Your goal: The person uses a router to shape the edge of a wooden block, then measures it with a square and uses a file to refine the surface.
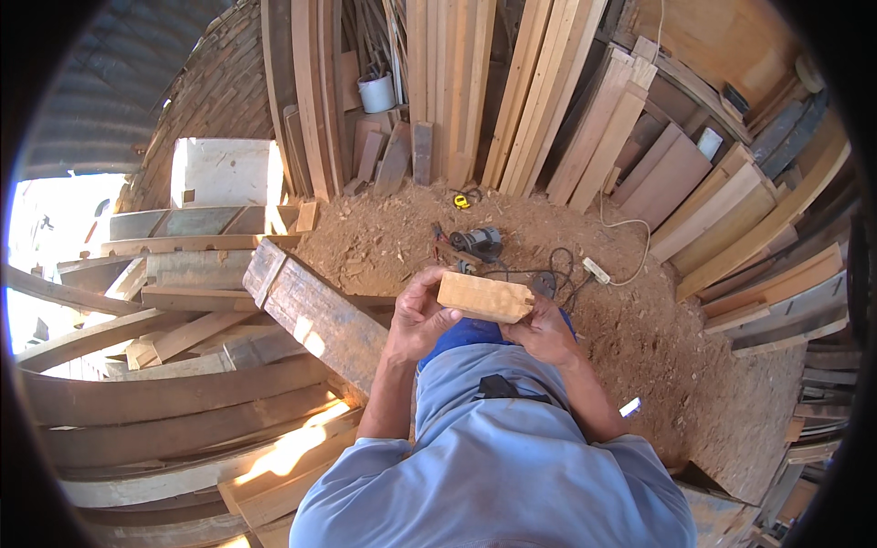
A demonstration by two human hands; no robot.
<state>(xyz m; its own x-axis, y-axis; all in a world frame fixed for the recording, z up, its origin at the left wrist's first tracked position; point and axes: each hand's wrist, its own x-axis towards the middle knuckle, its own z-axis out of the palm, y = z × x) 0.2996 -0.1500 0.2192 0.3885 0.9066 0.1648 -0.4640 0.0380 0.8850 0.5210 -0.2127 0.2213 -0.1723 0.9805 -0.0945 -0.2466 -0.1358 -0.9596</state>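
A short, light-coloured wooden block [484, 297] is held level in front of my waist, its right end notched or rough. My left hand [422, 315] grips the block's left end, thumb along the near edge. At the right end, my right hand [545, 331] closes round it, partly hidden behind the wood. Beyond the block, a grey and black power tool [479, 242] lies on the ground with its dark cable [566, 274] coiled beside it. Something with red handles [438, 234] lies next to the tool, too small to make out.
A worn wooden plank [311, 310] slants close by my left arm, above stacked boards [183, 402]. Tall planks [448, 91] lean along the back, more boards [731, 210] at right. A yellow tape measure [461, 201] and a white power strip [596, 270] lie on the sawdust-covered ground [639, 338].
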